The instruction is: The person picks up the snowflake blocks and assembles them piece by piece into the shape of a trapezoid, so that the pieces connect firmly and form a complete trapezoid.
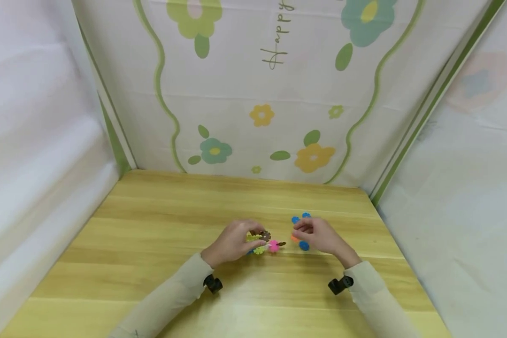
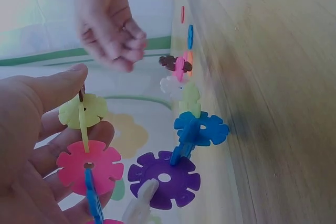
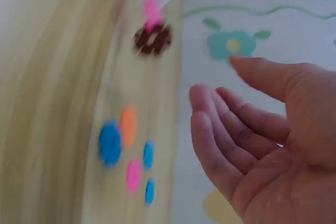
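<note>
My left hand [image 1: 235, 240] pinches the end of a chain of interlocked notched plastic discs. In the left wrist view, a pale yellow disc [image 2: 94, 109], a pink disc [image 2: 90, 156] and a blue disc hang by the fingers. The chain shows a purple disc [image 2: 181, 182], a blue disc [image 2: 212, 128] and a pale green disc [image 2: 190, 98], with a pink disc [image 1: 273, 246] and a brown disc [image 3: 152, 40] at its far end. My right hand [image 1: 319, 235], empty with fingers loosely bent, hovers above loose discs, including a blue disc [image 1: 304, 246] and an orange disc [image 3: 128, 125].
A wooden tabletop [image 1: 152, 225] lies under both hands. Fabric walls with printed flowers [image 1: 314, 158] enclose it at the back and sides. More loose discs, a pink disc [image 3: 133, 175] and small blue discs [image 3: 148, 154], lie under the right hand.
</note>
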Tool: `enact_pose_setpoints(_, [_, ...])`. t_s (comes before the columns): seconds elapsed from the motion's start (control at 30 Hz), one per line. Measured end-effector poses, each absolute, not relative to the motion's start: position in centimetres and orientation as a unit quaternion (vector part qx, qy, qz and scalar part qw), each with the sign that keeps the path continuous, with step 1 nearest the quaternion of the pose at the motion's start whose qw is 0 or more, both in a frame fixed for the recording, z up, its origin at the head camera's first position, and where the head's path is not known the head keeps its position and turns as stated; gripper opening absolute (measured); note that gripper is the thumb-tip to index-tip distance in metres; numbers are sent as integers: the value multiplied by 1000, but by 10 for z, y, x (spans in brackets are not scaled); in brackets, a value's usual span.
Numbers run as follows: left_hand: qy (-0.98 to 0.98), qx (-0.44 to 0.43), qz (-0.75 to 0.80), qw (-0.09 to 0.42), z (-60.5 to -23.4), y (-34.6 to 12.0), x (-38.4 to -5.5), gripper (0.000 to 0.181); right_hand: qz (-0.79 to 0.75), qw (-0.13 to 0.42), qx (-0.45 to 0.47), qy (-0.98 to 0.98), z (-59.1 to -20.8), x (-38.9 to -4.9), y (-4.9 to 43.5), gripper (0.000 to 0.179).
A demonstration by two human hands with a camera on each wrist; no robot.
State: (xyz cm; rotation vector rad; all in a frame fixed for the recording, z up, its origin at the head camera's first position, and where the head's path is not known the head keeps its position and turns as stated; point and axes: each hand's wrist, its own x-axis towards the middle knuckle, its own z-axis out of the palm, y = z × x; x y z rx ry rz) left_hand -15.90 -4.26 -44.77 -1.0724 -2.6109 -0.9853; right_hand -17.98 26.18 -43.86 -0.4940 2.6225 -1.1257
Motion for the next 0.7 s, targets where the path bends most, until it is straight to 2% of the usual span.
enact_pose_setpoints(0.13, [-870,-360,-328,77,-448,-42,-158,26,-323,91,-167,927,-457,-177,284,28])
enact_pose_setpoints(0.37, [-866,-375,-325,59,-446,-43,-156,28,-320,93,-151,931,-485,-174,292,20])
enact_pose_setpoints(0.53, [-863,-383,-325,51,-444,-45,-155,27,-351,82,-150,921,-480,-176,283,12])
enact_pose_setpoints(0.7, [-861,-384,-331,37,-443,-47,-156,25,-380,40,-191,904,-460,-173,257,10])
